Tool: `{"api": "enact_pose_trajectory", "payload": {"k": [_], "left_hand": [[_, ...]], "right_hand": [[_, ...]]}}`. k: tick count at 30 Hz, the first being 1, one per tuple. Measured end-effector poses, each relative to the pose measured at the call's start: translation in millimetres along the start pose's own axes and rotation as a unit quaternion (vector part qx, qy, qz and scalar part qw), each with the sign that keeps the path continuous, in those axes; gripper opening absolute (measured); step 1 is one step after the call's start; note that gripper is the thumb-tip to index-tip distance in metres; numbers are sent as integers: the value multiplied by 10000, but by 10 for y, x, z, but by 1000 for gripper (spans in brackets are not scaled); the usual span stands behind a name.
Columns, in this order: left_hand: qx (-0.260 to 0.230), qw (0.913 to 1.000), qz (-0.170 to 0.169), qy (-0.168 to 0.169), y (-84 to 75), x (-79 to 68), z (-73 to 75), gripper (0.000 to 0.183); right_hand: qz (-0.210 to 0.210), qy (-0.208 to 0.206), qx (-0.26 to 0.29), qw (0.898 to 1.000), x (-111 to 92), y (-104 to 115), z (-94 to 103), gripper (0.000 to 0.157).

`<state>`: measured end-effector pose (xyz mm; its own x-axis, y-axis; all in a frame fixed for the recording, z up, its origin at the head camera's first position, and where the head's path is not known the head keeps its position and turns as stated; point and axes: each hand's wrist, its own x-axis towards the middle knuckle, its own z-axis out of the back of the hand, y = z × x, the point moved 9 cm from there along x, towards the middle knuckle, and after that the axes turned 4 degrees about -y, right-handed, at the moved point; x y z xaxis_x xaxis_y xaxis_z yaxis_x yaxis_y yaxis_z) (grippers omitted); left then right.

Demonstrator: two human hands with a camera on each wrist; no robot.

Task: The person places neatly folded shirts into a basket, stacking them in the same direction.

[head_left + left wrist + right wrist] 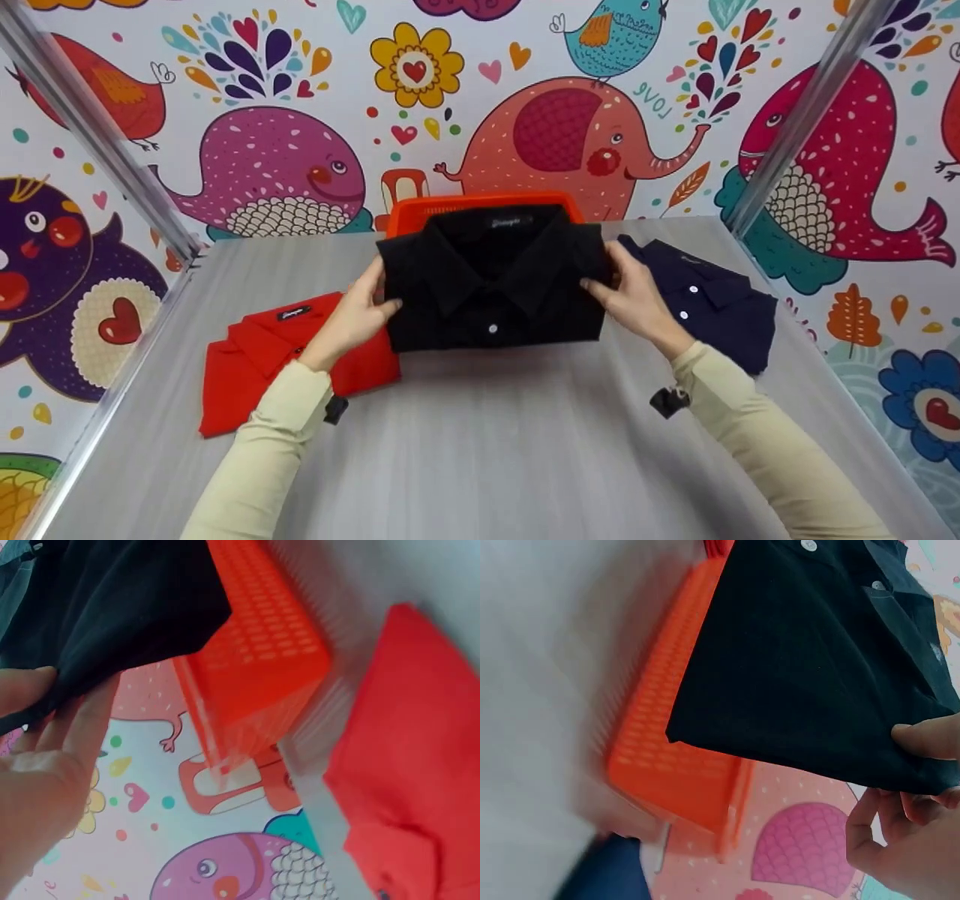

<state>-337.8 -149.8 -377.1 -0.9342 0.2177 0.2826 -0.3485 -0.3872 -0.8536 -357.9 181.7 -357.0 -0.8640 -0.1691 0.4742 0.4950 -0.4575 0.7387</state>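
A folded black shirt with a collar and white button hangs between both hands, in front of and partly above the orange-red basket. My left hand pinches its left edge, thumb on the front and fingers behind, as the left wrist view also shows. At the opposite edge my right hand grips it the same way; in the right wrist view the thumb lies on top of the cloth and the fingers are beneath. The shirt hides most of the basket in the head view.
On the grey table, a folded red shirt lies to the left and a folded navy shirt to the right. Behind the basket rises a wall with cartoon animals. Metal posts stand at the back corners.
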Motion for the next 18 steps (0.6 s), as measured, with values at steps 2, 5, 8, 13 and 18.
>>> {"api": "enact_pose_trajectory", "payload": {"k": [2, 5, 8, 13, 18], "left_hand": [[79, 9998, -117, -107, -43, 86, 46, 69], [153, 9992, -217, -285, -83, 216, 111, 68], [133, 9984, -286, -465, -103, 353, 156, 68], [174, 9967, -257, -745, -90, 544, 197, 61], [545, 9929, -318, -1006, -76, 662, 200, 54]], "right_hand": [[145, -55, -122, 9998, 95, 36, 33, 37], [325, -168, -246, 9990, 229, 99, 75, 35], [353, -199, -291, 9988, 377, 107, 77, 35], [101, -94, -437, 9989, 618, 29, 31, 37], [-242, -30, -630, 9977, 773, -86, 6, 37]]}}
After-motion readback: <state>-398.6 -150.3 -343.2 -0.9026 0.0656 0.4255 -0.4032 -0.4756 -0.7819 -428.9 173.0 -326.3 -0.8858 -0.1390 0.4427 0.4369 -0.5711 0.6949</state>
